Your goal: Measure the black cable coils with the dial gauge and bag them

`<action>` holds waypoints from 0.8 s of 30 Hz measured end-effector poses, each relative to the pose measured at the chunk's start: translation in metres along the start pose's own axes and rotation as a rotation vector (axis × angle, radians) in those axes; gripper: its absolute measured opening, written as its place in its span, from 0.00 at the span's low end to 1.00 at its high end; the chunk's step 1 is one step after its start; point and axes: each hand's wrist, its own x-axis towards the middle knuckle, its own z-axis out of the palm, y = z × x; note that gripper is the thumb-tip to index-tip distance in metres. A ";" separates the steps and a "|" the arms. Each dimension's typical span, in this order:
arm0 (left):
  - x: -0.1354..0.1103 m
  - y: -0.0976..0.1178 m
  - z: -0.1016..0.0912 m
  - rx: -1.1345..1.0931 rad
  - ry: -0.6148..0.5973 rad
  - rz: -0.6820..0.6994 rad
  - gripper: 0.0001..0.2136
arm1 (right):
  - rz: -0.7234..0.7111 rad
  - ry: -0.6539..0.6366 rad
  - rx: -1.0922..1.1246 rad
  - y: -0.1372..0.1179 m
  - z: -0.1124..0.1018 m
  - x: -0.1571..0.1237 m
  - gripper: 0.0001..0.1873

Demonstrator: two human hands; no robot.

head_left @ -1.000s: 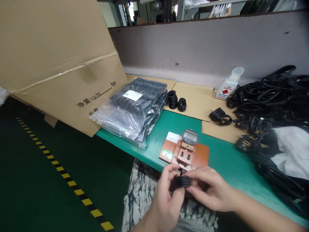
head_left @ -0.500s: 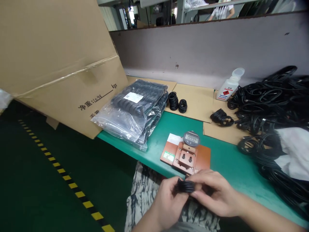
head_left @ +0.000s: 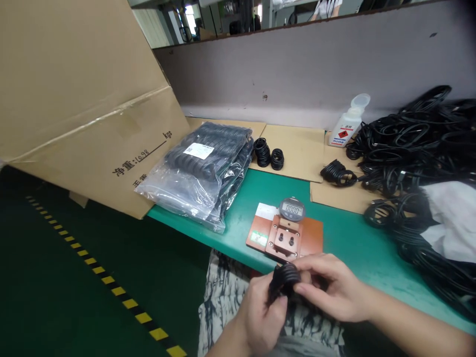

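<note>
Both my hands meet over my lap, just in front of the green table [head_left: 345,243] edge. My left hand [head_left: 260,312] is closed around a stack of black rubber rings [head_left: 285,275], and my right hand [head_left: 330,287] pinches the same stack from the right with thumb and fingers. Just beyond them on the table sits a brown measuring fixture [head_left: 286,238] with two pins and a round digital gauge [head_left: 292,209] reading zeros.
A clear bag of black rings [head_left: 204,168] lies at the left by a big cardboard box [head_left: 85,99]. Small ring stacks [head_left: 269,156] rest on cardboard sheets. A white bottle [head_left: 347,124] and a heap of black cables [head_left: 416,158] fill the right.
The stack of rings has been turned and raised slightly between my hands. My view has shifted a little, so the table things sit slightly higher and to the left.
</note>
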 end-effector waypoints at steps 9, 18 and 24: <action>0.006 0.004 0.004 0.051 0.116 -0.062 0.16 | 0.003 -0.011 -0.013 0.000 0.000 -0.002 0.10; 0.008 0.001 -0.003 0.147 0.229 -0.087 0.16 | -0.187 0.001 -0.104 0.004 0.001 0.001 0.25; 0.014 0.000 -0.003 0.153 0.206 -0.055 0.15 | -0.176 -0.020 -0.078 0.006 -0.001 0.003 0.24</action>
